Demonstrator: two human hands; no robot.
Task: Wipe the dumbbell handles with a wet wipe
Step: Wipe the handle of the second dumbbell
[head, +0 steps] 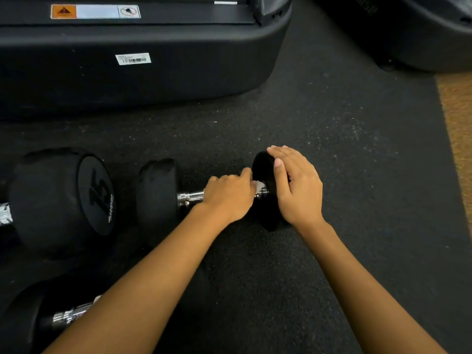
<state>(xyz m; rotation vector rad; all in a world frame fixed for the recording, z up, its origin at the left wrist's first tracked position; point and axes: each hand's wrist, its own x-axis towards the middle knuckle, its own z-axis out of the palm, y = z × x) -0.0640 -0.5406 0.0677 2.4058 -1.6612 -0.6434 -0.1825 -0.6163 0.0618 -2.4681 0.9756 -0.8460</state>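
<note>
A small black dumbbell (157,198) lies sideways on the rubber floor, its chrome handle (190,198) showing left of my fingers. My left hand (229,198) grips the handle with a white wet wipe (258,185) that peeks out by the thumb. My right hand (296,185) rests flat on the dumbbell's right head (263,164), fingers straight over its top. The middle of the handle is hidden under my left hand.
A larger dumbbell marked 15 (63,198) lies to the left, and another dumbbell (69,315) sits at the lower left under my forearm. Black machine bases stand behind (127,72) and at the top right (421,34). A tan floor strip (457,129) runs along the right edge.
</note>
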